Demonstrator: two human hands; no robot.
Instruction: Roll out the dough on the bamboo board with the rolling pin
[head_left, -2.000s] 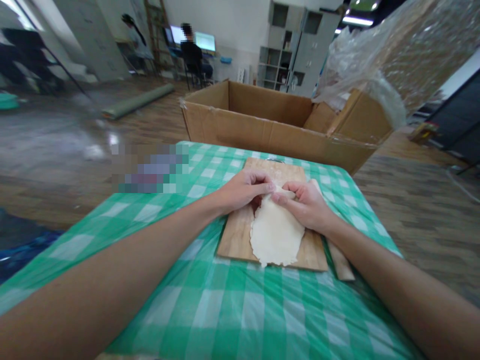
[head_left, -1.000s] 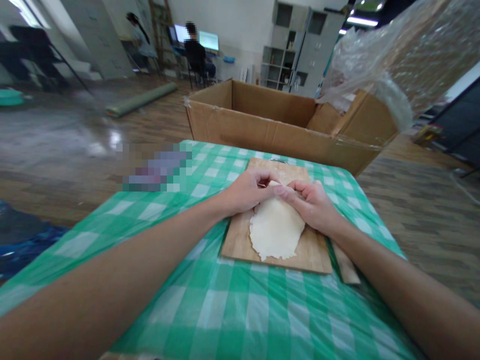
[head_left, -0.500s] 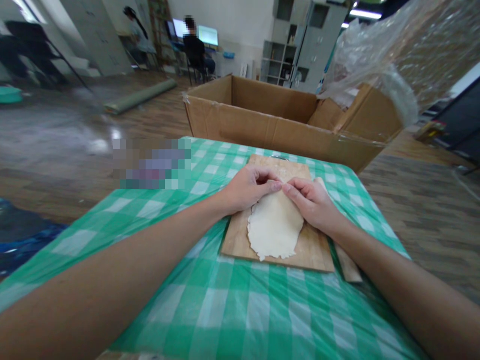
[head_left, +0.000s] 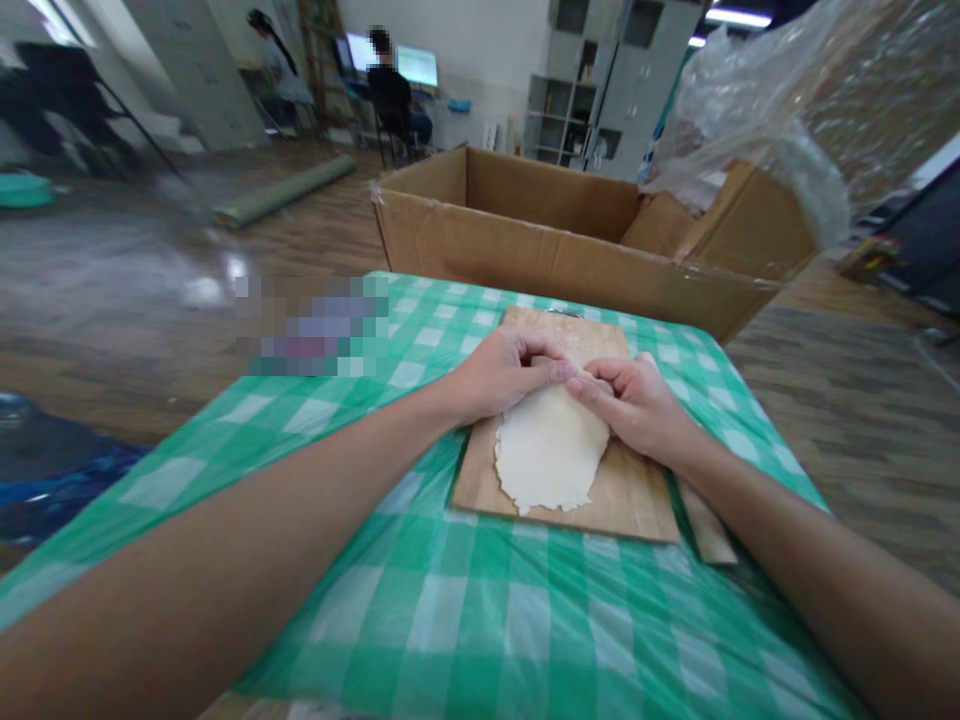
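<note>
A flat, pale sheet of dough (head_left: 551, 455) with a ragged edge lies on a wooden cutting board (head_left: 630, 505). At the sheet's far edge, my left hand (head_left: 511, 375) pinches the dough between thumb and fingers. My right hand (head_left: 636, 402) pinches the same edge just beside it, the two thumbs almost touching. The dough right at the fingertips is partly hidden. To the right of the board lies a flat wooden stick (head_left: 709, 525), partly covered by my right forearm.
The table wears a green and white checked cloth (head_left: 442, 610). Beyond its far edge stands a large open cardboard box (head_left: 540, 235), with clear plastic wrap (head_left: 780, 120) at its right. A blurred-out item (head_left: 315, 330) sits at the table's left edge. Two people sit in the background.
Both hands keep pinching the dough's far edge, with slightly shifted fingers; the right hand's fingers curl a little more. The whole view has shifted slightly.
</note>
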